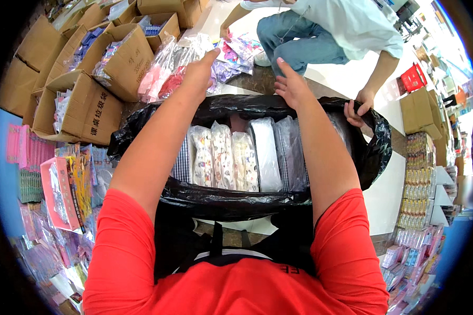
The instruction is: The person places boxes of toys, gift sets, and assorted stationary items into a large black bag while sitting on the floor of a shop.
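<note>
Both arms reach out over a large black plastic bag (236,202) whose mouth gapes wide. Upright inside stand several clear-wrapped packages: cream patterned ones (222,157), a white one (266,155) and dark checked ones (287,153). Past the bag's far rim, my left hand (199,75) has its fingers apart, with nothing visible in it, close to clear bags of pink and red goods (171,80). My right hand (291,86) hovers by the far rim, fingers spread and empty; whether it touches the plastic is unclear.
Opposite me a person (299,39) crouches, one hand (358,108) on the bag's right rim, the other at purple packets (236,55) on the floor. Open cardboard boxes (98,106) crowd the left. Stacked goods (418,185) and a red basket (413,78) are at right.
</note>
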A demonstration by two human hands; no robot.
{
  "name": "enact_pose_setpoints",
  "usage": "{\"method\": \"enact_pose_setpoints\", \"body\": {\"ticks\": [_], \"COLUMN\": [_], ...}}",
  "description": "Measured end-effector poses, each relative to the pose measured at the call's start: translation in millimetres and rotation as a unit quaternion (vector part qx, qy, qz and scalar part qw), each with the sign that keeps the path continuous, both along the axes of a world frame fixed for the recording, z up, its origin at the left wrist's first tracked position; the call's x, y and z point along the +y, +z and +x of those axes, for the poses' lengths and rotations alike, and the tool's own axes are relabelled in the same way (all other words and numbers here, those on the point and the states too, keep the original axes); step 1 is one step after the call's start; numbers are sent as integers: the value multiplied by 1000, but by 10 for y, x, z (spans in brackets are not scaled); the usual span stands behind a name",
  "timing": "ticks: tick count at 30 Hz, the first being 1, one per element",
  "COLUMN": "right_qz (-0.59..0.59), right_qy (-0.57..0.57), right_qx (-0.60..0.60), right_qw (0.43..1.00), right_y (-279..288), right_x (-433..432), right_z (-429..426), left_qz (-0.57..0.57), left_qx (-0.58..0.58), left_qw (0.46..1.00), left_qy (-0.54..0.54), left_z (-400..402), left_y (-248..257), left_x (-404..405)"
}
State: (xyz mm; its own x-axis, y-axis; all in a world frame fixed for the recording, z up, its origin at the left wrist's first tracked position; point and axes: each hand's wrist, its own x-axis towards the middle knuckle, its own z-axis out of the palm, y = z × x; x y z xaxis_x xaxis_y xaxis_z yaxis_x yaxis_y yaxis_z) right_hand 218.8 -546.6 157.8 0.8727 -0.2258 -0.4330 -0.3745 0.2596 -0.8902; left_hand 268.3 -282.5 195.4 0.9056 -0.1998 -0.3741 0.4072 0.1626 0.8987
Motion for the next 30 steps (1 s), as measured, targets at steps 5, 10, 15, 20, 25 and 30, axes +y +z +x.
{"method": "enact_pose_setpoints", "body": {"ticks": [5, 10, 15, 20, 25, 30], "right_qz": [31, 64, 74, 64, 61, 47], "right_qy": [-19, -47, -34, -19, -40, -85], "right_qx": [5, 9, 24, 16, 5, 4], "right_qw": [999, 997, 996, 998, 997, 995], "right_y": [-16, -1, -15, 73, 76, 130], "right_x": [-10, -43, -96, -67, -134, -204], "right_z": [16, 21, 17, -4, 40, 78], "left_qz": [57, 29, 30, 54, 31, 81], "left_qx": [19, 20, 27, 47, 8, -64], "left_qw": [997, 999, 999, 997, 999, 995], "left_qy": [54, -7, -28, -15, -25, -1], "left_z": [109, 116, 79, 169, 139, 196], "left_y": [-188, -172, -206, -325, -344, -188], "left_x": [-132, -220, -272, -199, -213, -329]}}
